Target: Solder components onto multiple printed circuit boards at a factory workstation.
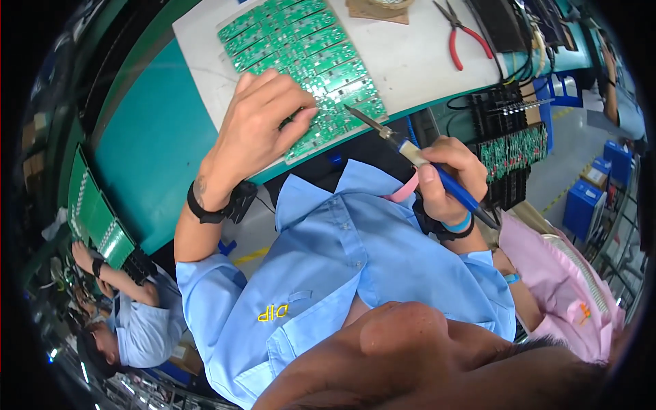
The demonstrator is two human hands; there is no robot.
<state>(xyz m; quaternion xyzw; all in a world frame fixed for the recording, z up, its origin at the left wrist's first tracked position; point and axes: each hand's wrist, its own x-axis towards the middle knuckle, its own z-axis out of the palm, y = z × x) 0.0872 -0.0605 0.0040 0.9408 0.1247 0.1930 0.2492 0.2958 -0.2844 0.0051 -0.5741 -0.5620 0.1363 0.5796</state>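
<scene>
My right hand (pixel 456 174) grips a soldering iron (pixel 412 152) with a blue and cream handle. Its dark tip points left and hovers close to the lower right part of a green circuit board panel (pixel 328 51), which carries rows of small components. Whether the tip touches the panel, I cannot tell. Over the panel's lower left side my left hand (pixel 263 116) is curled, thumb and forefinger drawn together in a pinch. Anything between those fingertips is too small to make out. The panel lies on a white sheet (pixel 205 51) at the bench edge.
Red-handled pliers (pixel 459 37) lie at the far right of the bench, near a brown cardboard piece (pixel 377 12) and dark cables. A rack of upright circuit boards (pixel 512 156) stands at right. At left, another person (pixel 147 324) reaches toward large green boards (pixel 99 212). Someone in pink (pixel 547 287) is at right.
</scene>
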